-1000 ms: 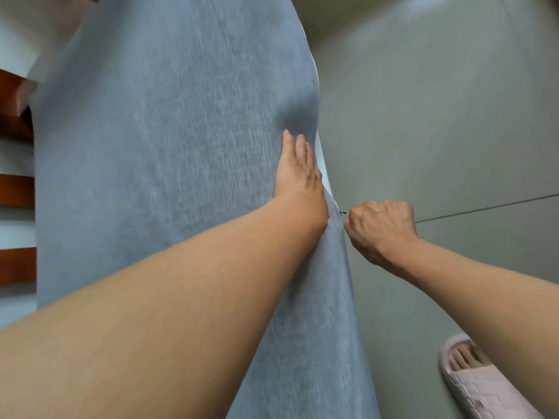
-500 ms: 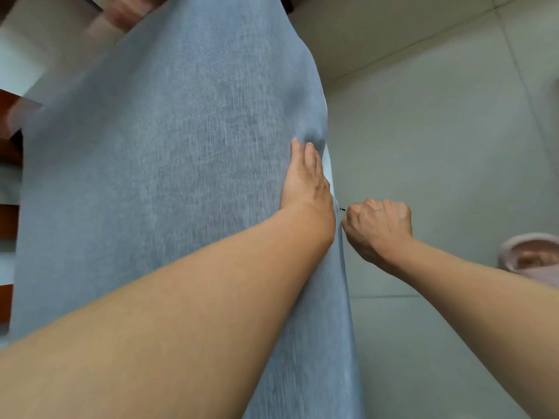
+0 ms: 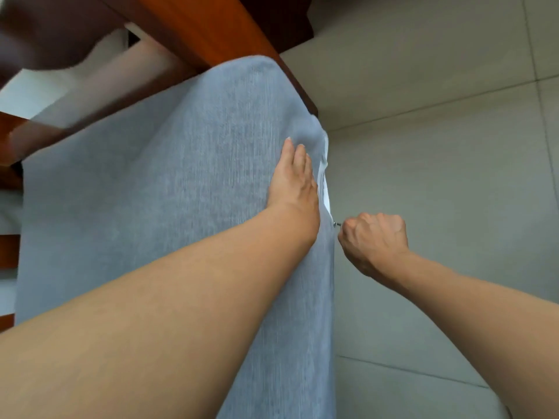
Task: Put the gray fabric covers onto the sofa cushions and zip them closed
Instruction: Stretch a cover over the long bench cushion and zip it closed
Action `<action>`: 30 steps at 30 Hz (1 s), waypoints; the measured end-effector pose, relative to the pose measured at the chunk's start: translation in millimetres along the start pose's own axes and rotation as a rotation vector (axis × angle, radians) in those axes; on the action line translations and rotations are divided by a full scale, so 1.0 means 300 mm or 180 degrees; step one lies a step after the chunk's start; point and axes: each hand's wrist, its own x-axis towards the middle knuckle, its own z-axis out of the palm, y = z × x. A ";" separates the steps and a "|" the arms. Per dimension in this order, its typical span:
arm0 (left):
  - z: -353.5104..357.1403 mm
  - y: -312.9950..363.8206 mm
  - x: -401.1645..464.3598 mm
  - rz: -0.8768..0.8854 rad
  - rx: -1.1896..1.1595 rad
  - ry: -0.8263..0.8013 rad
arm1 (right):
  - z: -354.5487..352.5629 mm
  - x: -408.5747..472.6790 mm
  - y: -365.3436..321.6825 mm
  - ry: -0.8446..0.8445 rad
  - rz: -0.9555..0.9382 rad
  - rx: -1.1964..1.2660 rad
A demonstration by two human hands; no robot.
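A large cushion in its gray fabric cover [image 3: 157, 213] stands on edge before me, filling the left and middle of the view. My left hand [image 3: 295, 182] presses flat on the cover near its right edge, fingers straight. Along that edge the zipper is partly undone, and a strip of white cushion [image 3: 324, 176] shows in the gap above the slider. My right hand [image 3: 373, 240] is curled in a fist and pinches the small metal zipper pull [image 3: 336, 224] just below my left wrist.
A wooden sofa frame [image 3: 211, 28] with reddish-brown slats runs behind the cushion at the top and left. Gray floor tiles [image 3: 438, 146] spread to the right of the cushion.
The view has tilted up, bringing the sofa frame into sight and the slipper out of it. Both hands keep their places on the cover's edge and the zipper pull.
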 end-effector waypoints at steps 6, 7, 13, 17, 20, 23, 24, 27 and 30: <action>-0.045 -0.118 0.111 -0.0044 -0.0015 0.0074 | -0.090 0.173 0.064 0.0185 0.0033 -0.0005; -0.045 -0.128 0.122 -0.0044 -0.0011 0.0108 | -0.103 0.195 0.068 0.0207 0.0041 0.0012; -0.064 -0.175 0.199 -0.0079 -0.0023 0.0308 | -0.190 0.353 0.123 0.0354 0.0236 0.0007; -0.074 -0.203 0.241 -0.0116 -0.0048 0.0430 | -0.218 0.441 0.136 0.0410 0.0339 0.0013; -0.083 -0.208 0.258 -0.0083 -0.0039 0.0397 | -0.231 0.477 0.128 0.0367 0.0415 0.0099; -0.087 -0.214 0.261 -0.0036 -0.0039 0.0412 | -0.241 0.471 0.152 0.0245 0.0248 -0.0034; -0.091 -0.217 0.257 -0.0038 -0.0079 0.0449 | -0.253 0.459 0.164 0.0188 0.0184 -0.0038; -0.098 -0.234 0.235 -0.0153 -0.0232 0.0602 | -0.294 0.423 0.184 0.0053 0.0007 0.0146; -0.100 -0.254 0.184 -0.0337 -0.0906 0.0874 | -0.364 0.370 0.165 -0.0035 -0.0176 0.0328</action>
